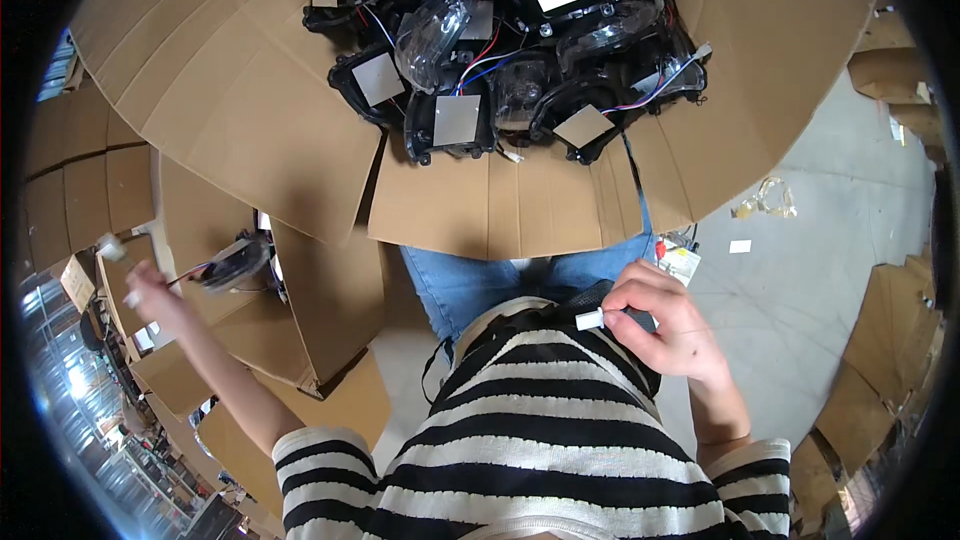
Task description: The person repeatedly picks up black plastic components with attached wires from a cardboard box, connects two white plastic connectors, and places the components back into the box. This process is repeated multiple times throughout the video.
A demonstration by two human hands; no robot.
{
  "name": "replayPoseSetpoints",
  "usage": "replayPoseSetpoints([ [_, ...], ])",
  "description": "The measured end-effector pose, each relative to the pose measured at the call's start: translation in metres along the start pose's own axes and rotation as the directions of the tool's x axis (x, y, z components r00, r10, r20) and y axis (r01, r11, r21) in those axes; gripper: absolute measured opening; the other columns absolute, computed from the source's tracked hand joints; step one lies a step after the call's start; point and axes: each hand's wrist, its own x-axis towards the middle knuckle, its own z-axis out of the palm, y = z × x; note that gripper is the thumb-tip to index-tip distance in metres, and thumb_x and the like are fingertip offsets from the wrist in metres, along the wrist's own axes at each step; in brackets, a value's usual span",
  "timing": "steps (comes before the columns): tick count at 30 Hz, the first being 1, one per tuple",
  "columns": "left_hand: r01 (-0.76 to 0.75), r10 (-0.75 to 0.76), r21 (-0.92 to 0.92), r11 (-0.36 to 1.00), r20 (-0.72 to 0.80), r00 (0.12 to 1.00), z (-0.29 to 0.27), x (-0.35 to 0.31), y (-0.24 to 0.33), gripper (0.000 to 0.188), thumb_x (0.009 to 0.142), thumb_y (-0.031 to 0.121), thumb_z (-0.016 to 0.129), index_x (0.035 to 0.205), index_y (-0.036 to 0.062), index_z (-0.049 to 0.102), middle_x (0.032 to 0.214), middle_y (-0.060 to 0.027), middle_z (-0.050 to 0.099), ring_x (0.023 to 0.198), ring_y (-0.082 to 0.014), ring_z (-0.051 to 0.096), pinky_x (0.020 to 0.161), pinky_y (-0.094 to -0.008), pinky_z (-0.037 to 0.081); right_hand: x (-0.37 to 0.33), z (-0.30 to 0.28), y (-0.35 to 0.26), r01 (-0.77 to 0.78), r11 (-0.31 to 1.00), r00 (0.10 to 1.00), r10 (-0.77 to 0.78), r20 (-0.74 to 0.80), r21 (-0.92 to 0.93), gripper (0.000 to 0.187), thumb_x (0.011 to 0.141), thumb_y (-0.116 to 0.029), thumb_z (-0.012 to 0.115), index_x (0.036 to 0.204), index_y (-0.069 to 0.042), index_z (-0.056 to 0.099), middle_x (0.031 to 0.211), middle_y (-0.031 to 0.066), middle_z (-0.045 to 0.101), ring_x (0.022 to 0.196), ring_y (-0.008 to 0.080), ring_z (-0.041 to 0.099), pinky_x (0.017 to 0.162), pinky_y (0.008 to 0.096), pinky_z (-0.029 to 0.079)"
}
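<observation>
- Right hand [660, 318]: fingers pinched on small white piece [589, 321], in front of waist.
- Left hand [152, 297]: blurred, can't tell grip; dark lamp unit [238, 264] just right, wire toward fingers.
- Heaped lamps [457, 122] behind cardboard's [480, 215] near edge.
- Grey floor [800, 290] spreads rightward.

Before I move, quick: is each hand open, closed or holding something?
Left hand: blurred, near a dark lamp unit; cannot tell whether it grips anything.
Right hand: closed, pinching a small white piece at the fingertips.
</observation>
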Motion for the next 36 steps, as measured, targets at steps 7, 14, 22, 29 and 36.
replayPoseSetpoints([
  [7, 0.066, -0.072, 0.088, 0.994, 0.065, 0.995, 0.072, -0.104, -0.028, 0.023, 0.086, 0.019, 0.048, 0.085, -0.0018, 0.056, 0.077, -0.0056, 0.055, 0.07, -0.0097, 0.051, 0.06, -0.0218, 0.041, -0.005, 0.0, 0.006, -0.064, 0.998, 0.997, 0.063, -0.035, -0.023, 0.003, 0.07, -0.002, 0.056, 0.071, 0.0, 0.053, 0.067, 0.009, 0.051, 0.064, 0.0244, 0.048, 0.058, 0.0313, 0.038],
  [14, 0.226, -0.127, 0.062, 0.972, 0.95, 0.285, 0.194, -0.249, 0.133, 0.037, 0.081, 0.005, 0.047, 0.118, -0.0005, 0.04, 0.111, -0.0097, 0.051, 0.08, -0.0121, 0.057, 0.067, -0.0259, 0.046, 0.004, 0.004, 0.011, -0.048, 0.999, 0.999, 0.047, -0.007, -0.025, 0.004, 0.07, -0.002, 0.056, 0.071, 0.0, 0.054, 0.068, 0.0101, 0.051, 0.065, 0.0256, 0.049, 0.059, 0.0323, 0.039],
  [22, -0.179, -0.135, 0.239, 0.954, 0.88, 0.455, 0.323, -0.26, 0.089, 0.048, 0.074, 0.016, 0.054, 0.115, -0.0029, 0.04, 0.113, -0.0221, 0.045, 0.097, -0.0361, 0.049, 0.083, -0.0404, 0.04, -0.005, 0.015, 0.007, -0.026, 0.999, 0.999, 0.027, -0.026, 0.024, 0.004, 0.069, -0.003, 0.056, 0.071, -0.001, 0.054, 0.067, 0.0092, 0.051, 0.065, 0.0253, 0.049, 0.059, 0.0326, 0.04],
  [29, -0.441, 0.061, 0.126, 0.889, 0.921, 0.385, 0.286, -0.253, 0.126, 0.021, 0.071, 0.018, 0.057, 0.087, 0.0048, 0.058, 0.085, -0.0118, 0.053, 0.086, -0.03, 0.053, 0.071, -0.0402, 0.042, -0.004, 0.017, 0.011, -0.013, 0.999, 1.0, 0.013, 0.019, 0.036, 0.004, 0.07, -0.003, 0.056, 0.071, 0.0, 0.054, 0.066, 0.0091, 0.05, 0.064, 0.0247, 0.048, 0.057, 0.033, 0.039],
  [36, -0.318, 0.492, -0.392, 0.863, 0.792, 0.36, 0.265, -0.251, 0.096, 0.013, 0.074, 0.013, 0.056, 0.077, 0.0004, 0.054, 0.08, -0.01, 0.054, 0.074, -0.0234, 0.053, 0.062, -0.033, 0.043, 0.002, 0.015, 0.009, 0.015, 0.999, 1.0, -0.015, 0.014, 0.041, 0.004, 0.071, -0.004, 0.055, 0.071, 0.0, 0.054, 0.066, 0.009, 0.049, 0.063, 0.0248, 0.047, 0.056, 0.033, 0.039],
])
